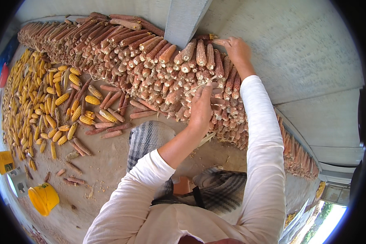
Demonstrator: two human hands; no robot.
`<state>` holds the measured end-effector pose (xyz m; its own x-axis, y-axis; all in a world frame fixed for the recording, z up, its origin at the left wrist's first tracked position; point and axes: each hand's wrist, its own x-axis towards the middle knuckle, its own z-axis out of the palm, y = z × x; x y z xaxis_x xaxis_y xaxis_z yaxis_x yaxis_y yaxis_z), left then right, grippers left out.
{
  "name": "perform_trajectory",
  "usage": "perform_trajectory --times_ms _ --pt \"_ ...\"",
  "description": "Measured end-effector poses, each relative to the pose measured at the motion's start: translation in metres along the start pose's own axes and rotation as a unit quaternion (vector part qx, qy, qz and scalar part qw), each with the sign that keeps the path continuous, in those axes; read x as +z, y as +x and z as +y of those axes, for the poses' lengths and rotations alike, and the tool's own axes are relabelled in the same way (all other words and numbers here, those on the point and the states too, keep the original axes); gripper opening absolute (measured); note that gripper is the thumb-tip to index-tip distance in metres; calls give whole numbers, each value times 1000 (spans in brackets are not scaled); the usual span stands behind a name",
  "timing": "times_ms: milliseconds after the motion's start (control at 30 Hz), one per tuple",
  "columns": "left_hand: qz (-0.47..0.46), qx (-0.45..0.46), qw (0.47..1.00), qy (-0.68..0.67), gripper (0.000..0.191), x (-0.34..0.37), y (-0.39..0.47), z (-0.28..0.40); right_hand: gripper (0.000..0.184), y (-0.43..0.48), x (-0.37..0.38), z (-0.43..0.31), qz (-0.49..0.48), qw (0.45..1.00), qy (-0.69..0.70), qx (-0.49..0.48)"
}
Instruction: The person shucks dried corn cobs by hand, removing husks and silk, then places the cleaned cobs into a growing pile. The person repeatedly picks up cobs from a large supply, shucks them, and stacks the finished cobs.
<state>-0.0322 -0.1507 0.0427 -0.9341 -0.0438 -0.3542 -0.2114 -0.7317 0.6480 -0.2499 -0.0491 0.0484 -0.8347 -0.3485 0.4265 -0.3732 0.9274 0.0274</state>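
A long stack of bare reddish corn cobs [167,82] stands against the wall, their ends facing me. My right hand [236,52] reaches over the top of the stack beside the wall, its fingers on a pale, slender piece that may be a cob or husk. Close to its fingertips lies a dark cob with a few yellow kernels [213,36]. In front of the stack, my left hand [202,105] has a thin strip of dry husk [201,85] at its thumb and fingers; part of the palm side is hidden.
Yellow ears of corn [27,103] are heaped at the left, with loose cobs [113,126] on the floor nearer me. Two yellow buckets [44,199] stand at the lower left, by a grey block [17,182]. A metal post [184,23] rises behind the stack.
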Motion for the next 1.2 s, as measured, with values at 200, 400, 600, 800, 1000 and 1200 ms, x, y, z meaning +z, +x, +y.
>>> perform_trajectory --times_ms 200,400,600,800,1000,1200 --pt "-18 -3 1000 -9 44 1 -1 -4 28 -8 -13 22 8 1000 13 23" --pt "-1 -10 1000 7 42 3 -1 -5 29 -9 7 17 53 997 60 -11" --pt "6 -10 1000 -11 39 3 1 -4 28 -16 0 13 37 996 59 48" --pt "-3 8 1000 -22 39 2 2 -1 42 -70 -51 -26 -48 883 382 270" --pt "21 65 997 -24 32 -3 6 -7 44 -149 -61 -82 -25 804 515 298" --pt "-3 43 999 -3 24 -12 5 -25 42 -191 -77 -71 -27 785 570 240"
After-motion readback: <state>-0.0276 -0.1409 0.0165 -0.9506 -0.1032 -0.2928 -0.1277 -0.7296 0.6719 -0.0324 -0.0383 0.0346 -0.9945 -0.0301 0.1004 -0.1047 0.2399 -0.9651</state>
